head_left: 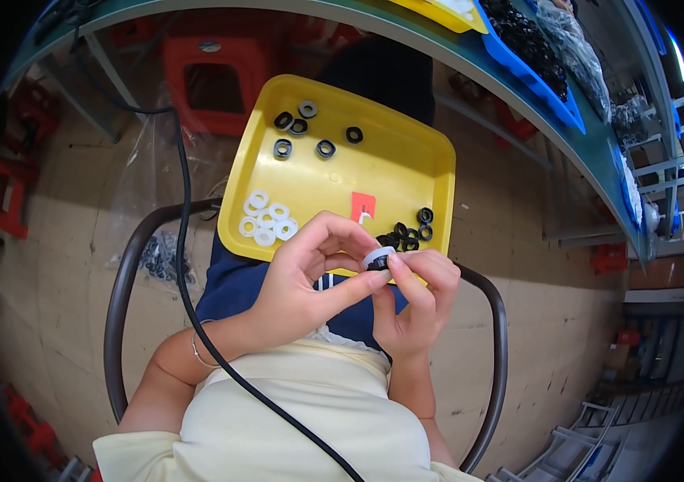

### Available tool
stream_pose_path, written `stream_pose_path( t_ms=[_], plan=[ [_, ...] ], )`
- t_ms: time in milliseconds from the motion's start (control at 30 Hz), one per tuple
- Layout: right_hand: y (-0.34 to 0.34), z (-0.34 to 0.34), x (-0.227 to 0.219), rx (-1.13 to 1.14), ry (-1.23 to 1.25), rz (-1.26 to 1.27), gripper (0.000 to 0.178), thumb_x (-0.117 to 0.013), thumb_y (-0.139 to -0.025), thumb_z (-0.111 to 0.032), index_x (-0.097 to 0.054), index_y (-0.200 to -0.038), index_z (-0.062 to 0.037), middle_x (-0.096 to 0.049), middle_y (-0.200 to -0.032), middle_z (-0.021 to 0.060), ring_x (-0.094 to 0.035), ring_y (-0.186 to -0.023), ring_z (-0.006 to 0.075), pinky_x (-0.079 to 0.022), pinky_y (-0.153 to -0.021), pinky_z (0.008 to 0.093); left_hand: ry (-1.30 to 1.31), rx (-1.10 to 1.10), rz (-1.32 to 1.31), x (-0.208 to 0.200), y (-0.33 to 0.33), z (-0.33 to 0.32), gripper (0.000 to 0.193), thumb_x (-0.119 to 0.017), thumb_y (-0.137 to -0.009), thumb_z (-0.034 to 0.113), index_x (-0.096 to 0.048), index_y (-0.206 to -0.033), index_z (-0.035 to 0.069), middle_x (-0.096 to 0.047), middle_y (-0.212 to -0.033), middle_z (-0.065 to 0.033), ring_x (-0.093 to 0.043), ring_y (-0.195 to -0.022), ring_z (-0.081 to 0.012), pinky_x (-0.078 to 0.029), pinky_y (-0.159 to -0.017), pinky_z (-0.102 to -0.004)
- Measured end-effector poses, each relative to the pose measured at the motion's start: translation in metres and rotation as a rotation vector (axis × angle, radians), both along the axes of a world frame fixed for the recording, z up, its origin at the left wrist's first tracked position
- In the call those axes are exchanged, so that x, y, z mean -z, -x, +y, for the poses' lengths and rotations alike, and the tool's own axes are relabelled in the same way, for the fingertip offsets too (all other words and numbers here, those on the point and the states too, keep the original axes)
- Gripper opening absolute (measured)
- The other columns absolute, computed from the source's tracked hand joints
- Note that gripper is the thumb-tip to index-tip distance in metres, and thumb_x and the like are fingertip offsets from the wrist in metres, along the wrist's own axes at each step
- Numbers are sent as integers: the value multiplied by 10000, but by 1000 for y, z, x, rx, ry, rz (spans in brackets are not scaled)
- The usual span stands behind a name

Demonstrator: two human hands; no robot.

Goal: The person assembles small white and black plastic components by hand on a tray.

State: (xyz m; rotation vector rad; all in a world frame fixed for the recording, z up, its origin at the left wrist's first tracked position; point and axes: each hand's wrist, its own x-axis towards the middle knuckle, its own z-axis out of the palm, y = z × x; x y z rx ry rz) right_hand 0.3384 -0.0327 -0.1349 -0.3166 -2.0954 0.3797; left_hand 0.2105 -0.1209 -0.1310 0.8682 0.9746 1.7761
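Note:
Both hands meet over the near edge of a yellow tray [334, 165] that rests on my lap. Between the fingertips is a small ring part [378, 259], white on top with black beneath. My left hand [318, 269] pinches it from the left with thumb and fingers. My right hand [420, 297] grips its right side with thumb and forefinger. White rings [265, 217] lie together in the tray's near left part. Black rings [410, 234] are clustered at the near right, partly hidden by my fingers. Several black and grey rings [299, 127] are scattered at the far left.
A red label [363, 206] lies in the tray. A black cable [183, 201] runs down across my left forearm. Chair arms [496, 345] curve around both sides. Ahead stands a green bench [510, 88] with a blue bin [547, 80] of black parts; under it is a red stool [213, 76].

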Motion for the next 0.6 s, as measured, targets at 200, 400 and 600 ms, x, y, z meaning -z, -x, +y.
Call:
stream_pose_path(
  t_ms=[200,400,600],
  plan=[
    [0,-8,-1,-77,474,155,334,-722,-741,-19,-578,-1042,-3,-535,-988,124,-531,-867,239,-446,-758,330,-77,-112,231,5,-3,-1,216,-608,-866,-9,-553,-1075,2,-580,-1048,-85,-602,-961,-159,-506,-870,-295],
    [0,-16,-2,-18,363,81,258,-700,-755,-9,-565,-974,-2,-574,-890,128,-554,-781,244,-461,-693,315,-190,-318,684,9,-1,2,236,-636,-809,-24,-566,-1033,0,-590,-952,-138,-607,-826,-265,-509,-706,-310],
    [6,-18,-5,7,256,29,215,-677,-779,3,-556,-956,3,-577,-831,133,-559,-711,259,-463,-620,321,-196,-411,650,18,-5,2,197,-630,-816,-18,-572,-1004,-3,-606,-904,-129,-612,-768,-258,-502,-677,-310]
  ],
)
